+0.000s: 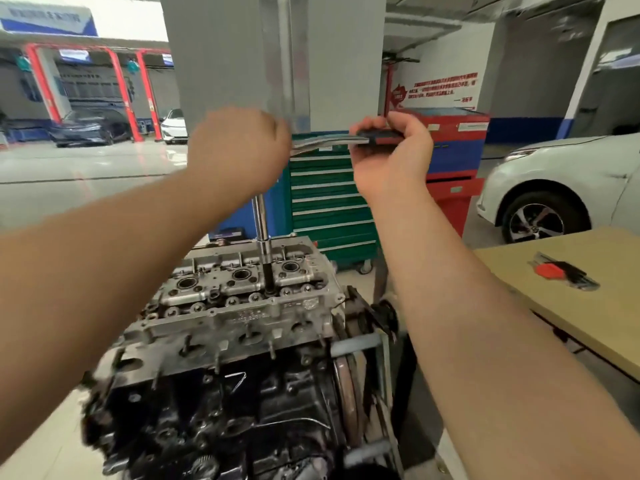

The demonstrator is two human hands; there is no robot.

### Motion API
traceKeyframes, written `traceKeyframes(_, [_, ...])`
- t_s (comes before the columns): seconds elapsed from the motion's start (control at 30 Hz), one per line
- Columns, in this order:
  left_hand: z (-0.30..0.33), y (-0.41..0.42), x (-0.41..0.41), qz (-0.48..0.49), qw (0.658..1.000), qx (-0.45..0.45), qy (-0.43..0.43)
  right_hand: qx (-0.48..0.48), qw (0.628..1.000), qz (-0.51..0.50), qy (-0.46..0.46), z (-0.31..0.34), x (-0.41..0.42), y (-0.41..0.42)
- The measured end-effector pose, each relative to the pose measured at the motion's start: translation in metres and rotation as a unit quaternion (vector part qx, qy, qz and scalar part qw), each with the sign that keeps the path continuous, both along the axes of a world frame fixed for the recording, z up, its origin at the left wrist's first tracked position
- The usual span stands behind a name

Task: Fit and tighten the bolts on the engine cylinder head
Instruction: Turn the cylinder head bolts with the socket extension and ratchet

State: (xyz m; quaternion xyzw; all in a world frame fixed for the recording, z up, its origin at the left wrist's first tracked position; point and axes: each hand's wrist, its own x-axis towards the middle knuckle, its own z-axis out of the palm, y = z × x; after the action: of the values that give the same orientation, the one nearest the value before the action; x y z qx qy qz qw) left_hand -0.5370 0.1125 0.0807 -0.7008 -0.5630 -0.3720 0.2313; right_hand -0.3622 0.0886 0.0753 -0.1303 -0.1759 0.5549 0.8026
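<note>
The left hand [239, 150] curls over the head of a long chrome ratchet wrench [325, 142]; the right hand [391, 150] grips its dark handle; its chrome extension bar [262, 230] stands upright below, apparently seated on a bolt in the grey aluminium cylinder head [249, 292].

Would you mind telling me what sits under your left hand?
Under the left hand, a chrome extension bar runs down to a dark socket seated in the grey metal cylinder head. The wrench head and the bolt are covered.
</note>
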Motion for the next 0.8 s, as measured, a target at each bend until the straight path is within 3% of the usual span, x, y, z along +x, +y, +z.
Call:
traceKeyframes(0.1, [0.001, 0.001, 0.021, 0.013, 1.0, 0.006, 0.001, -0.005, 1.0, -0.018, 0.016, -0.009, 0.005, -0.003])
traceKeyframes(0.17, [0.002, 0.016, 0.01, -0.098, 0.99, -0.051, -0.088, 0.085, 0.996, 0.0, 0.021, -0.024, 0.002, -0.024])
traceKeyframes(0.23, [0.003, 0.02, -0.007, -0.266, 0.937, -0.138, -0.18, 0.172, 0.983, -0.034, -0.058, -0.047, -0.016, -0.06])
traceKeyframes(0.27, [0.004, 0.018, -0.011, -0.318, 0.915, -0.164, -0.187, 0.205, 0.968, -0.09, -0.114, -0.055, -0.027, -0.076])
traceKeyframes(0.33, [0.002, 0.016, -0.011, -0.345, 0.905, -0.175, -0.179, 0.237, 0.945, -0.148, -0.17, -0.06, -0.031, -0.08])
traceKeyframes(0.4, [0.002, 0.014, -0.008, -0.298, 0.925, -0.146, -0.183, 0.204, 0.966, -0.099, -0.121, -0.046, -0.016, -0.06])
traceKeyframes(0.5, [-0.003, 0.007, 0.005, -0.065, 0.993, -0.037, -0.096, 0.061, 0.998, 0.015, -0.016, -0.02, 0.005, -0.016])
traceKeyframes(0.53, [-0.005, 0.003, 0.011, -0.002, 0.997, -0.002, -0.077, 0.019, 1.0, 0.013, -0.012, -0.014, 0.008, -0.009])
traceKeyframes(0.6, [-0.006, 0.005, 0.015, 0.001, 0.993, 0.013, -0.117, 0.003, 1.0, -0.02, -0.012, -0.007, 0.007, -0.006])
traceKeyframes(0.67, [-0.004, 0.017, 0.002, -0.14, 0.968, -0.044, -0.202, 0.102, 0.994, -0.012, -0.042, -0.019, -0.007, -0.024])
traceKeyframes(0.7, [-0.002, 0.02, -0.005, -0.238, 0.938, -0.09, -0.234, 0.145, 0.985, -0.026, -0.091, -0.03, -0.021, -0.046])
traceKeyframes(0.8, [-0.003, 0.017, -0.009, -0.416, 0.862, -0.159, -0.243, 0.271, 0.927, -0.171, -0.194, -0.06, -0.059, -0.092])
